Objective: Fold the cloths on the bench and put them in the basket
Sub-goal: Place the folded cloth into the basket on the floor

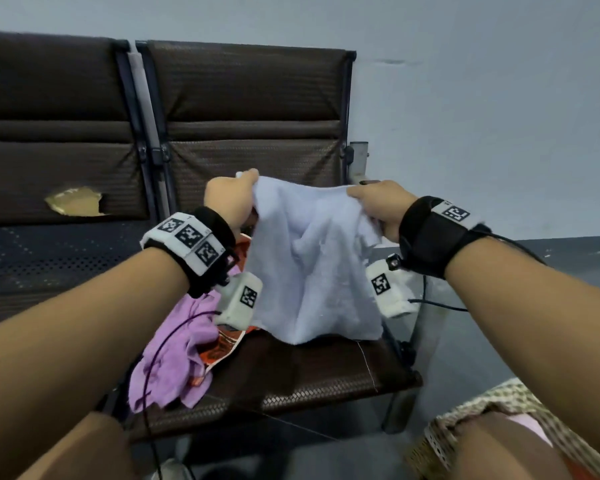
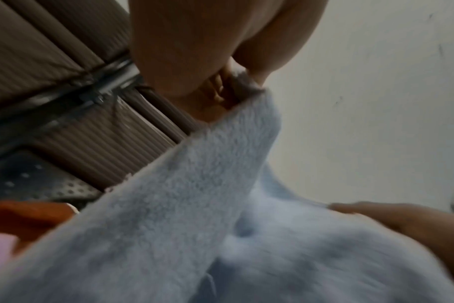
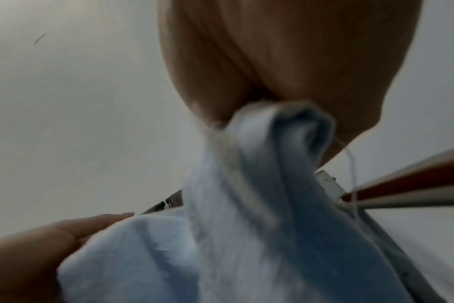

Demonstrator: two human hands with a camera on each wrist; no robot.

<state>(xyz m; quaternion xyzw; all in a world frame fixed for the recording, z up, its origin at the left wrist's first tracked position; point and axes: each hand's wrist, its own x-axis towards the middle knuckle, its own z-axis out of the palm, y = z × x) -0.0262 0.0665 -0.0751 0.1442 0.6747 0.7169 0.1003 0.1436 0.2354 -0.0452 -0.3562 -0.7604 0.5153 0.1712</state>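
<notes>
In the middle of the head view the pale blue cloth (image 1: 312, 258) hangs between the two hands, its lower edge resting on the dark woven seat of the desk (image 1: 312, 379). The left hand (image 1: 231, 199) has its grip closed on the top left corner, fingers curled round a bunched bit of fabric; the right hand (image 1: 378, 206) has its grip closed the same way on the top right corner. The left wrist view shows a fleecy, towel-like pile (image 2: 184, 194), and the right wrist view shows the held corner rolled into a soft loop (image 3: 293, 131). It looks light and wholly limp: it sags in folds down the centre and holds no shape of its own, so it will likely drape wherever it is let go. The nap should give good friction, so slipping seems a small risk; the larger one is a crooked fold if the corners are not matched. The top corners are the sensible place to hold, keeping the upper edge taut. At lower left of the frame a purple cloth (image 1: 174, 355) lies crumpled on the seat beside an orange patterned cloth (image 1: 222, 348), both unfolded. At lower right a woven basket (image 1: 433, 441) stands on the floor, partly hidden by the right arm.
</notes>
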